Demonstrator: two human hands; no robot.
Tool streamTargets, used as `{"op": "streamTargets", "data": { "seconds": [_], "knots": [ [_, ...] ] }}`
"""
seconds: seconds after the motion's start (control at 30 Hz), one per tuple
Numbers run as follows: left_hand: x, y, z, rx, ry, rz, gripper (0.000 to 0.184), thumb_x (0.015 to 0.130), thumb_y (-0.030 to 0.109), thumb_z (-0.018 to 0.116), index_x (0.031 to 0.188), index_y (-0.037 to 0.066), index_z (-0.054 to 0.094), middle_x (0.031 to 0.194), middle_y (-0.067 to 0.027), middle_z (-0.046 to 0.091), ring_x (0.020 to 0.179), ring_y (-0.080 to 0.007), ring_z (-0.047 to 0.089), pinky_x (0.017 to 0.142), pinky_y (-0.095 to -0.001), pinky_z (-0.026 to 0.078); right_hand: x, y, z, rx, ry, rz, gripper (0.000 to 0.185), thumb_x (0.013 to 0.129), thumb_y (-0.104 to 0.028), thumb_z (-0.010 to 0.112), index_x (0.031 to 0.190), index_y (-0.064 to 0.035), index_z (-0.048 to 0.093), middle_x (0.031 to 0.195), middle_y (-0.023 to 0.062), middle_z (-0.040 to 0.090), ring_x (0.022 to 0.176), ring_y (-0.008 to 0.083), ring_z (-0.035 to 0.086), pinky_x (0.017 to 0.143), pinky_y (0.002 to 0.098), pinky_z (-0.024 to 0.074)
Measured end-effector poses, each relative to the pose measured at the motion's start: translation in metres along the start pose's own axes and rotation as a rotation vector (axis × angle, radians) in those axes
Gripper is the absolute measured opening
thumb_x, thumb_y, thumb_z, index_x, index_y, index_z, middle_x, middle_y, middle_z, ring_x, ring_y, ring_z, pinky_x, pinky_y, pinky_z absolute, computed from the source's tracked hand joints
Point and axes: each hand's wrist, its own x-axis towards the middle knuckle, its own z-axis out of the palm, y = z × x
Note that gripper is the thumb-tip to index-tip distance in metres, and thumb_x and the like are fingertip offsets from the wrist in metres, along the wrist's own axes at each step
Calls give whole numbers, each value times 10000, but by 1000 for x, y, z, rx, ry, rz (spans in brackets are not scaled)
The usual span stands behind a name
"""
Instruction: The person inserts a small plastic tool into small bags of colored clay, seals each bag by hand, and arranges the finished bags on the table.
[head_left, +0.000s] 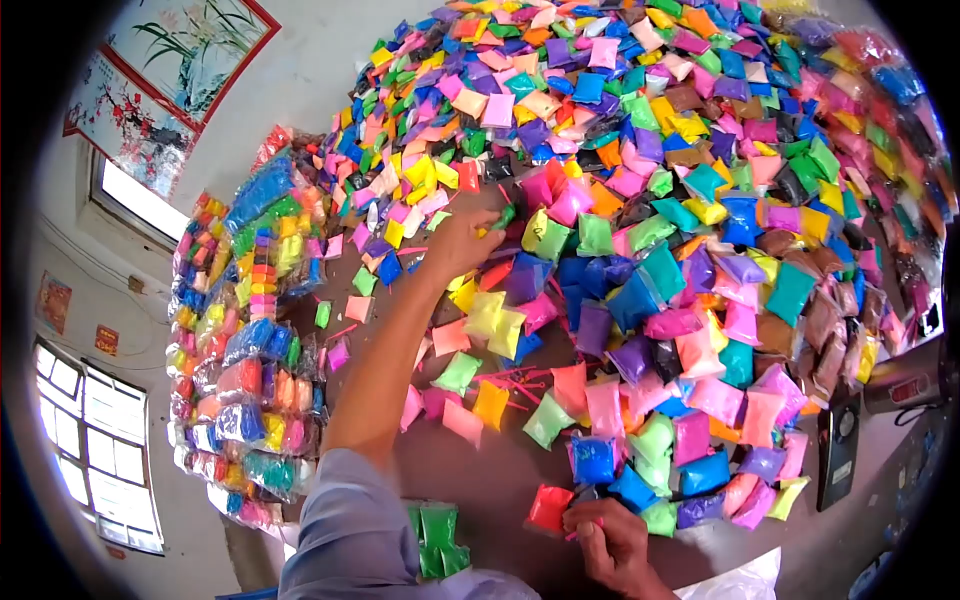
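My left hand reaches far forward into the heap, its fingers closed on a small green packet. Close by lie a bright pink packet and a yellow-green packet. Near the table's front edge, my right hand is closed at the side of a red packet, with thumb and fingers pinched together. Bits of a thin pink stick show at its fingers. A pair of green packets lies by my left sleeve.
A huge heap of colourful packets covers most of the brown table. Bundled bagged packets are stacked on the left. Several pink sticks lie mid-table. A black device stands at right; white plastic lies in front.
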Motion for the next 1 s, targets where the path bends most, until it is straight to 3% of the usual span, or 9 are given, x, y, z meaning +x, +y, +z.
{"op": "streamTargets", "data": {
  "seconds": [0.17,0.23,0.37,0.47,0.57,0.63,0.7,0.83,1.0],
  "knots": [
    [-74,49,-25,-120,-74,157,359,966,146,660,1317,76,685,1167,-151,750,937,-204,715,790,-328,552,-4,11,-1,32,-38,-57,226,1049,-106,555,971,48,701,941,158,711,765,198,683,691,314,553],
    [-110,77,-40,-234,-44,108,370,966,123,645,1333,81,673,1113,-153,754,851,-173,682,759,-318,549,-1,0,0,92,-4,93,194,1030,-75,555,929,37,677,868,127,684,719,204,650,664,310,518],
    [-176,105,-60,-520,-84,-10,320,984,88,668,1299,30,673,827,-7,661,702,-52,602,607,-245,471,-7,-26,3,97,45,79,289,1083,-183,524,978,40,674,875,96,686,777,165,644,711,301,510],
    [-228,123,-63,-615,16,36,303,961,78,697,1260,30,689,780,-4,638,657,-52,567,573,-250,438,-19,-42,4,140,91,143,335,1108,-214,486,1006,39,681,891,81,693,822,147,641,755,294,507],
    [-281,159,-76,-652,-66,-62,330,944,117,696,1263,35,678,761,-15,634,679,-66,585,593,-264,467,-28,-33,7,405,135,62,306,1124,-182,444,1140,22,671,919,47,681,822,116,627,754,264,505],
    [-322,176,-62,-576,-92,-75,342,936,103,703,1269,35,670,822,-32,673,728,-74,615,642,-263,500,-38,-34,12,424,263,161,302,1116,-234,477,1186,3,651,900,47,656,749,113,585,684,271,482],
    [-359,190,-43,-847,-231,-31,355,927,93,709,1275,40,664,918,-63,718,802,-101,660,701,-284,534,-52,-36,2,562,157,278,259,1103,-169,473,1211,-17,654,942,33,659,674,96,555,592,233,426],
    [-406,203,-24,-783,-337,-24,367,939,48,689,1297,3,626,927,-35,712,821,-61,634,711,-252,513,-92,-20,9,387,121,274,224,1068,-188,569,1185,-33,680,821,-15,609,665,41,513,582,210,386],
    [-440,204,10,-930,-189,-96,342,956,72,686,1285,-2,631,922,-19,698,844,-50,614,712,-236,493,-133,-20,9,186,-9,272,188,1016,-189,686,1116,-34,720,768,-63,584,680,20,501,581,213,380]
  ]
}}
